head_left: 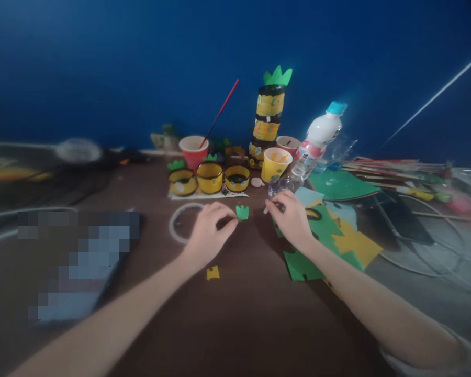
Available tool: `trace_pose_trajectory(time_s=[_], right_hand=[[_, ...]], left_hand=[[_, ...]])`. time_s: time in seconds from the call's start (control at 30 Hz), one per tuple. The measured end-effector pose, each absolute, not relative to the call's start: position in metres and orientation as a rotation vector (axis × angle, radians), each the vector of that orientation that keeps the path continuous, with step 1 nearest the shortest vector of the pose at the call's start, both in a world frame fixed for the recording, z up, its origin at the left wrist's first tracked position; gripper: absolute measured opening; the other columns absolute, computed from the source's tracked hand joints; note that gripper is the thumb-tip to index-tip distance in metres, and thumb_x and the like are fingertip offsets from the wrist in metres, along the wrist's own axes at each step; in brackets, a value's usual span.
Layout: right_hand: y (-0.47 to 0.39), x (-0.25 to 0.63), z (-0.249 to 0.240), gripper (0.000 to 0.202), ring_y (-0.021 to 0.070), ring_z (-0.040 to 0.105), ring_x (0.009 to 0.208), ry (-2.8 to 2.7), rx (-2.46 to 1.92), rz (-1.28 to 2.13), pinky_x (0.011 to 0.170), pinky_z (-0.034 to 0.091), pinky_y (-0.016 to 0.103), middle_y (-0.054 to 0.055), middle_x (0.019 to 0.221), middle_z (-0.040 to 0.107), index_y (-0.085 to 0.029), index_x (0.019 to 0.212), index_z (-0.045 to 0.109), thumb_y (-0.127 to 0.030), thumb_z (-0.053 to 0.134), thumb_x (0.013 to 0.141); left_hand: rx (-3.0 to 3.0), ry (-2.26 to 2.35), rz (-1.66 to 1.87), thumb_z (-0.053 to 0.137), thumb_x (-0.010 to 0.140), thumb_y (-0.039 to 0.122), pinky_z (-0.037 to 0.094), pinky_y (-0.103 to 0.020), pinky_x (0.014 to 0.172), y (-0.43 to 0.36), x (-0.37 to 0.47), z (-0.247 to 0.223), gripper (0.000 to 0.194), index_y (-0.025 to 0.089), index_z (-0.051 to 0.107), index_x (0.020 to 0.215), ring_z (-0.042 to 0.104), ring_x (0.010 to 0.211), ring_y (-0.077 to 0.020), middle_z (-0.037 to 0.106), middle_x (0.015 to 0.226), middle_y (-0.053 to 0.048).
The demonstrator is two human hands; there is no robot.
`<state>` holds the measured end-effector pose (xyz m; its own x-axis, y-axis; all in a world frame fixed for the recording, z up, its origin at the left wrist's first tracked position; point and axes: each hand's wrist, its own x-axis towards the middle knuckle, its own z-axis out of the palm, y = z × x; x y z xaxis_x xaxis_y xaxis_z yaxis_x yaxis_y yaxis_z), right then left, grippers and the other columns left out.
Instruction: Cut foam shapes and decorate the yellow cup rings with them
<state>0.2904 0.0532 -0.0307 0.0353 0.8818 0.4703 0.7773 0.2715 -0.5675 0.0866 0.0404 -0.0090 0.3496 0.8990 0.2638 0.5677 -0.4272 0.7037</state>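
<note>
My left hand (pixel 212 228) pinches the lower edge of a small green crown-shaped paper cutout (pixel 242 212) between thumb and fingertips, just above the brown tabletop. To its right, my right hand (pixel 291 214) has thumb and fingers closed on a small whitish piece (pixel 265 210), too small to identify. Behind the left hand lies a white tape-like ring (pixel 176 222). Three yellow rings with black rims (pixel 210 178) stand in a row farther back, green leaf shapes showing behind some of them. A small yellow paper piece (pixel 213 273) lies nearer me.
A tall yellow-and-black tower with a green crown (pixel 270 104) stands by the blue wall. Nearby are a red cup (pixel 192 152) with a brush, a yellow cup (pixel 275 166) and a tilted bottle (pixel 317 136). Green paper (pixel 304 266) lies under my right forearm; a blurred, pixelated dark-edged object (pixel 90 267) lies left.
</note>
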Motion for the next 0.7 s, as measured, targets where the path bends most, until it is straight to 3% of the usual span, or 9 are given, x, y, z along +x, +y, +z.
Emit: trace_pose_trajectory(time_s=[0.13, 0.2, 0.43, 0.7], right_hand=[[0.056, 0.296, -0.031, 0.003, 0.0198, 0.051, 0.079, -1.764, -1.491, 0.132, 0.071, 0.043, 0.034, 0.005, 0.082, 0.051, -0.018, 0.072, 0.058, -0.020, 0.055, 0.072], [0.055, 0.296, -0.026, 0.007, 0.0198, 0.052, 0.083, -1.768, -1.428, 0.178, 0.076, 0.043, 0.035, 0.005, 0.084, 0.053, -0.018, 0.077, 0.059, -0.017, 0.052, 0.075], [0.042, 0.274, -0.002, 0.018, 0.0153, 0.058, 0.083, -1.800, -1.250, 0.914, 0.073, 0.045, 0.029, 0.003, 0.089, 0.064, -0.018, 0.092, 0.060, -0.029, 0.052, 0.080], [0.040, 0.270, -0.007, 0.008, 0.0126, 0.056, 0.065, -1.768, -1.236, 0.844, 0.063, 0.046, 0.027, 0.000, 0.070, 0.061, -0.016, 0.076, 0.057, -0.023, 0.055, 0.073]], left_hand=[[2.096, 1.269, 0.883, 0.050, 0.080, 0.023, 0.037, -0.032, 0.080, 0.040, 0.086, -0.007, 0.011, 0.019, 0.058, 0.074, 0.049, 0.084, -0.0163, 0.056, 0.083, -0.001], [2.091, 1.267, 0.880, 0.050, 0.080, 0.023, 0.037, -0.031, 0.080, 0.041, 0.086, -0.007, 0.011, 0.019, 0.059, 0.074, 0.049, 0.084, -0.0161, 0.056, 0.083, -0.001], [2.145, 1.249, 0.874, 0.051, 0.079, 0.023, 0.037, -0.032, 0.079, 0.042, 0.085, -0.009, 0.010, 0.019, 0.060, 0.076, 0.050, 0.082, -0.0158, 0.058, 0.084, -0.001], [2.163, 1.274, 0.861, 0.050, 0.078, 0.021, 0.039, -0.033, 0.080, 0.041, 0.086, -0.010, 0.013, 0.019, 0.063, 0.078, 0.052, 0.084, -0.0167, 0.061, 0.086, -0.001]])
